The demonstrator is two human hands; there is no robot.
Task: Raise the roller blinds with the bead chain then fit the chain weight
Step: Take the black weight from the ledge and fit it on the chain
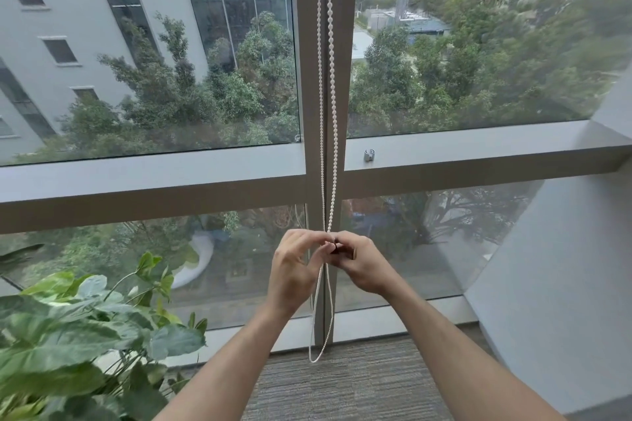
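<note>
A white bead chain (329, 96) hangs in two strands down the grey window mullion (309, 79) and ends in a loop (319, 345) just above the floor. My left hand (295, 270) and my right hand (359, 265) meet at the chain below the window's cross rail, fingertips pinched together on both strands. A small dark piece (337, 247), probably the chain weight, shows between the fingertips of my right hand, mostly hidden. The blind itself is out of view above; the glass is uncovered.
A small grey clip (369, 155) is fixed to the cross rail right of the mullion. A large leafy plant (78, 328) stands at lower left. Grey carpet (342, 386) lies below, and a white wall (564, 267) closes the right side.
</note>
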